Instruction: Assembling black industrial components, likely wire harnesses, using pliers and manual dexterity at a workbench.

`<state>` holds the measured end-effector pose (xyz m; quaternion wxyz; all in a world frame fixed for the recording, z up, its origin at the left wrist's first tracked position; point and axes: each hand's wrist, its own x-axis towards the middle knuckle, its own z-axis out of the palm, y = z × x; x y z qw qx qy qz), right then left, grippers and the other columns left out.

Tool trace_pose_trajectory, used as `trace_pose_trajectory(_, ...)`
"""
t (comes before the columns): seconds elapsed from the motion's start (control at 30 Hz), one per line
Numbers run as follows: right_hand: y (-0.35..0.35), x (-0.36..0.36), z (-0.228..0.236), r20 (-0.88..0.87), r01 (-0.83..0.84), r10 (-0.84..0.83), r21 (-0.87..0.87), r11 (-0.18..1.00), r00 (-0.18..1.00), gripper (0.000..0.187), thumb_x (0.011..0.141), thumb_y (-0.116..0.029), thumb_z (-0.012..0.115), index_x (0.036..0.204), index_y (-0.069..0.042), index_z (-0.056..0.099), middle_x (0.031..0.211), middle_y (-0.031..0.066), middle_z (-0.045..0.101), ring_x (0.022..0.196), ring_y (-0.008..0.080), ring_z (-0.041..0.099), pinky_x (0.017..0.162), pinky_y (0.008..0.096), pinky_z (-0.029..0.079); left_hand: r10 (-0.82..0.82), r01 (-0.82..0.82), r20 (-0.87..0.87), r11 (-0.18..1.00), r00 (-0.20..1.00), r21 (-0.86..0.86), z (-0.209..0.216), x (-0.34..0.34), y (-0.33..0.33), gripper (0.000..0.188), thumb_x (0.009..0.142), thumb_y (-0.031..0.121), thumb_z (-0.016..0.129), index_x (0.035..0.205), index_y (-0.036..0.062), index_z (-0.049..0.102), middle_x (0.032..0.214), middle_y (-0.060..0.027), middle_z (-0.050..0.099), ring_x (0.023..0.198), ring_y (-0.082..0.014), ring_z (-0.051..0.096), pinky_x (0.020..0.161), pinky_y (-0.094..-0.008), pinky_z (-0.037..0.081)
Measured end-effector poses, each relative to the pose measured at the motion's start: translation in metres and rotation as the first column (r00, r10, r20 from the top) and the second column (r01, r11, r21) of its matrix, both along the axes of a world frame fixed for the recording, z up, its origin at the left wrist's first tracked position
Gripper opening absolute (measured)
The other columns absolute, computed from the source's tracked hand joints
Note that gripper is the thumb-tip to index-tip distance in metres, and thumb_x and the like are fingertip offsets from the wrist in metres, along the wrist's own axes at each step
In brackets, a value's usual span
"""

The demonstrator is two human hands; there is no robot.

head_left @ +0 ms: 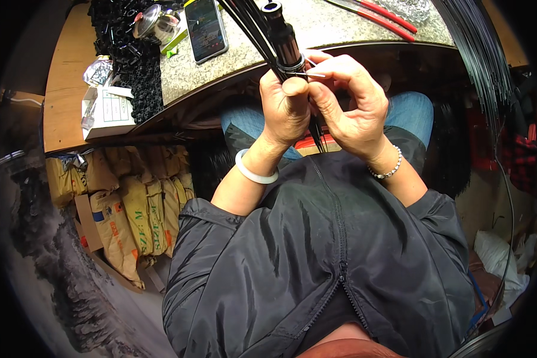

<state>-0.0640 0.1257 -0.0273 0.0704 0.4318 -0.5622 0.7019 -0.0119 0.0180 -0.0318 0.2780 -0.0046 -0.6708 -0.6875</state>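
Above my lap, at the front edge of the table, my left hand (282, 111) is wrapped round the lower end of a black tubular part (284, 43) with a stepped, ringed top. A bundle of thin black rods (252, 33) runs beside that part through the same grip, and its ends poke out below my hands. My right hand (358, 110) is closed in a pinch next to the left thumb, on a thin pale strip (311, 74) lying across the base of the part. My fingers cover where the strip meets the part.
On the speckled stone slab (244, 70) lie a phone (207, 31) and red-handled pliers (389, 22). Small black parts (114, 36) are heaped to the left, near a white box (110, 113). Thin black rods (480, 53) hang at the right. Sacks (134, 209) stand below.
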Motion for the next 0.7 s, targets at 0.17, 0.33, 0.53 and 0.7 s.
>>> trace_pose_trajectory(0.17, 0.002, 0.0, -0.002, 0.014, -0.06, 0.059, 0.043, 0.997, 0.998, 0.025, 0.08, 0.001, 0.068, 0.103, 0.001, 0.057, 0.103, 0.0118, 0.061, 0.085, 0.0125, 0.06, 0.065, 0.019, 0.045, -0.022, 0.024, -0.024, 0.998, 0.999, 0.065, -0.005, 0.002, -0.002, 0.075, 0.08, 0.068, 0.049, 0.092, -0.0048, 0.061, 0.075, -0.0012, 0.061, 0.068, -0.0068, 0.055, 0.06, -0.0211, 0.046)
trace_pose_trajectory(0.33, 0.004, 0.001, 0.0, 0.043, -0.065, 0.061, 0.083, 0.994, 0.997, 0.028, 0.079, 0.0, 0.069, 0.104, 0.001, 0.057, 0.109, 0.0135, 0.06, 0.081, 0.0083, 0.058, 0.064, 0.0185, 0.046, -0.025, 0.025, -0.004, 0.997, 1.0, 0.07, -0.003, 0.003, -0.001, 0.079, 0.079, 0.071, 0.043, 0.095, -0.0046, 0.059, 0.078, -0.0032, 0.062, 0.071, -0.0096, 0.058, 0.063, -0.0229, 0.048)
trace_pose_trajectory(0.53, 0.004, 0.005, 0.004, 0.141, 0.014, -0.036, 0.153, 0.988, 0.989, 0.03, 0.08, -0.003, 0.071, 0.106, 0.002, 0.058, 0.108, 0.0111, 0.061, 0.075, 0.0068, 0.058, 0.068, 0.0201, 0.05, -0.038, 0.037, 0.005, 0.996, 0.999, 0.08, 0.002, 0.007, 0.004, 0.082, 0.079, 0.071, 0.041, 0.099, -0.0058, 0.06, 0.098, -0.0087, 0.064, 0.08, -0.013, 0.061, 0.072, -0.0264, 0.051)
trace_pose_trajectory(0.7, 0.003, 0.001, 0.009, 0.055, 0.024, -0.03, 0.106, 0.994, 0.998, 0.022, 0.08, -0.002, 0.071, 0.1, 0.003, 0.062, 0.091, 0.0056, 0.063, 0.075, 0.0072, 0.058, 0.063, 0.0195, 0.048, 0.025, -0.022, -0.068, 0.999, 0.997, 0.037, 0.003, -0.003, 0.007, 0.086, 0.078, 0.072, 0.041, 0.105, -0.0072, 0.06, 0.105, -0.0119, 0.064, 0.083, -0.0131, 0.062, 0.073, -0.0265, 0.051)
